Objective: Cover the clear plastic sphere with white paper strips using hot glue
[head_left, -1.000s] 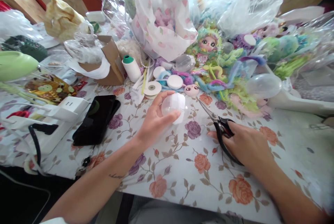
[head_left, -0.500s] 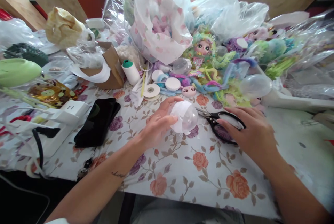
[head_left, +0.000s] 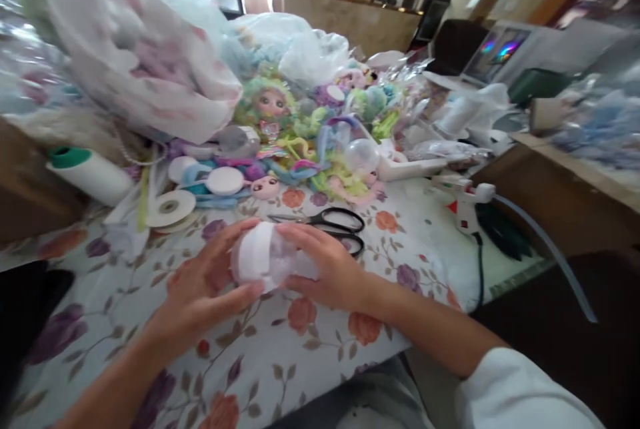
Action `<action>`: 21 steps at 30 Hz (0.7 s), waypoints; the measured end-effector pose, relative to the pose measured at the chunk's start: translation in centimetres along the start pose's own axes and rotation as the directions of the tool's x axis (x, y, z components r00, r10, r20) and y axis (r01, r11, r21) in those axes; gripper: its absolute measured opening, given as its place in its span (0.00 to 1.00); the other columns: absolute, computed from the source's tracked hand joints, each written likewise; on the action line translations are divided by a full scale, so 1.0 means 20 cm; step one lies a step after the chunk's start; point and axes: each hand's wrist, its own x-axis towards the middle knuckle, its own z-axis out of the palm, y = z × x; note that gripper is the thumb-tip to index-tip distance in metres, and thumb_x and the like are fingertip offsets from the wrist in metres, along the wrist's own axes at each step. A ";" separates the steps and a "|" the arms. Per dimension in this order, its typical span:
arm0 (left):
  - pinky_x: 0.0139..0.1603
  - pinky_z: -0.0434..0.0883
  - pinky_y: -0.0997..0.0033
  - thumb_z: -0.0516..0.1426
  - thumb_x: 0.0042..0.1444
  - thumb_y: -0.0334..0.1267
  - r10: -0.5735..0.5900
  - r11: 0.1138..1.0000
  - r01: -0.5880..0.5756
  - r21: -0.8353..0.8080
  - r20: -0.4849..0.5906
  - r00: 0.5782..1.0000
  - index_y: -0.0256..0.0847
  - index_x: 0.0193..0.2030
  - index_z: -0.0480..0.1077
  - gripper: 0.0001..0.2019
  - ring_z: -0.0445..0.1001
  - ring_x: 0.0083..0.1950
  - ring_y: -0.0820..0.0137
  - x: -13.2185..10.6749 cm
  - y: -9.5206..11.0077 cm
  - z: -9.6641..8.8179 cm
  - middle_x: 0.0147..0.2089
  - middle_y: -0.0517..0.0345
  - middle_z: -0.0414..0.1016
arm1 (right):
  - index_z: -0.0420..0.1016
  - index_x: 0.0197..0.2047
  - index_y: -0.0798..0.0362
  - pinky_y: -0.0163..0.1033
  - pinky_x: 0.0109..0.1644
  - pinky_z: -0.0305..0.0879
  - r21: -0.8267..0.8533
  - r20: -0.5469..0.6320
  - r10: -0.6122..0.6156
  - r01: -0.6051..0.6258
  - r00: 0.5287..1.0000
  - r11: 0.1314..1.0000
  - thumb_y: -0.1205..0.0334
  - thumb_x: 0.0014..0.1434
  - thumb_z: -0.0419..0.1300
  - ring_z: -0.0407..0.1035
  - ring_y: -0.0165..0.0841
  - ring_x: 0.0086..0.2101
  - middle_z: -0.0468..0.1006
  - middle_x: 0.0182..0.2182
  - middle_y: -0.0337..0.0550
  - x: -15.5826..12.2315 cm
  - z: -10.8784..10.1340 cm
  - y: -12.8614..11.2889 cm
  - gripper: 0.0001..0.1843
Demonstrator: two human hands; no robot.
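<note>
Between both hands is a clear plastic ball with a white band around it. My left hand curves around its left side, thumb below and fingers above. From the right, my right hand grips the clear end with thumb and fingers. Black-handled scissors lie on the flowered tablecloth just behind my right hand, partly hidden by it. A doll head and a white disc lie beyond the ball.
A ribbon spool and a thread cone lie at the left. Behind are a doll with green hair, a strawberry-print bag and another clear ball. A glue gun stands at the right, near a cardboard box.
My right hand has left the scissors on the cloth and now grips the ball together with my left. The view has swung to the right.
</note>
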 end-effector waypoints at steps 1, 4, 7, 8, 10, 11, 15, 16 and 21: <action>0.45 0.79 0.63 0.67 0.50 0.43 -0.059 0.998 0.060 0.026 -0.019 0.998 0.65 0.62 0.66 0.32 0.75 0.57 0.54 0.00 0.02 0.01 0.65 0.60 0.69 | 0.56 0.71 0.48 0.45 0.64 0.66 -0.007 0.028 -0.014 0.014 1.000 1.000 0.52 0.65 0.60 0.66 0.39 0.61 0.71 0.63 0.52 0.00 -0.01 0.00 0.34; 0.54 0.76 0.56 0.67 0.48 0.45 -0.091 0.990 0.097 0.104 -0.058 0.994 0.66 0.61 0.67 0.31 0.71 0.62 0.52 0.00 0.06 0.03 0.66 0.63 0.67 | 0.63 0.68 0.49 0.41 0.65 0.65 -0.063 0.104 0.001 0.006 0.995 0.998 0.56 0.67 0.57 0.66 0.36 0.62 0.70 0.64 0.50 0.01 -0.07 0.01 0.27; 0.58 0.74 0.51 0.68 0.47 0.43 -0.033 0.988 0.062 0.139 -0.204 0.978 0.59 0.60 0.66 0.32 0.72 0.59 0.55 0.03 0.05 0.03 0.63 0.60 0.69 | 0.75 0.57 0.50 0.41 0.60 0.69 -0.261 -0.121 0.207 -0.233 0.971 0.937 0.52 0.62 0.62 0.73 0.37 0.55 0.78 0.57 0.49 -0.04 -0.22 0.07 0.21; 0.57 0.75 0.51 0.68 0.46 0.43 -0.002 0.989 0.041 0.142 -0.263 0.965 0.57 0.60 0.65 0.33 0.74 0.56 0.57 0.04 0.04 0.02 0.61 0.60 0.71 | 0.77 0.53 0.48 0.41 0.57 0.71 -0.352 -0.295 0.292 -0.388 0.910 0.852 0.49 0.61 0.63 0.76 0.37 0.51 0.81 0.52 0.46 -0.08 -0.29 0.10 0.19; 0.54 0.76 0.54 0.70 0.43 0.41 0.073 0.987 -0.018 0.158 -0.351 0.934 0.56 0.59 0.65 0.35 0.75 0.53 0.59 0.07 0.01 0.00 0.58 0.60 0.72 | 0.75 0.54 0.56 0.49 0.52 0.73 -0.390 -0.516 0.349 -0.577 0.782 0.717 0.53 0.66 0.55 0.77 0.42 0.45 0.82 0.47 0.55 -0.20 -0.43 0.17 0.20; 0.54 0.77 0.55 0.71 0.42 0.40 0.106 0.984 -0.041 0.175 -0.383 0.917 0.56 0.59 0.65 0.36 0.75 0.53 0.60 0.09 0.00 -0.02 0.58 0.60 0.72 | 0.74 0.54 0.60 0.53 0.50 0.73 -0.398 -0.611 0.342 -0.650 0.714 0.648 0.54 0.66 0.53 0.76 0.45 0.44 0.80 0.45 0.60 -0.27 -0.51 0.20 0.21; 0.54 0.77 0.57 0.70 0.42 0.39 0.138 0.977 -0.058 0.206 -0.400 0.906 0.56 0.58 0.64 0.36 0.74 0.56 0.60 0.11 -0.04 -0.03 0.61 0.61 0.69 | 0.73 0.52 0.64 0.59 0.54 0.66 -0.377 -0.814 0.286 -0.834 0.506 0.403 0.55 0.62 0.52 0.72 0.51 0.48 0.76 0.47 0.68 -0.53 -0.73 0.26 0.24; 0.53 0.78 0.58 0.70 0.43 0.39 0.135 0.978 -0.062 0.198 -0.383 0.914 0.56 0.59 0.64 0.35 0.74 0.56 0.60 0.11 -0.04 -0.02 0.62 0.61 0.69 | 0.73 0.52 0.65 0.59 0.53 0.67 -0.364 -0.835 0.285 -0.861 0.470 0.355 0.55 0.61 0.52 0.72 0.51 0.48 0.75 0.47 0.69 -0.57 -0.77 0.28 0.24; 0.49 0.79 0.64 0.69 0.47 0.39 0.121 0.991 -0.092 0.102 -0.328 0.937 0.58 0.62 0.62 0.35 0.70 0.62 0.59 0.10 -0.06 0.02 0.66 0.60 0.64 | 0.76 0.44 0.61 0.53 0.42 0.68 -0.327 -0.836 0.397 -0.925 0.379 0.192 0.52 0.53 0.59 0.73 0.50 0.37 0.79 0.35 0.61 -0.64 -0.89 0.39 0.22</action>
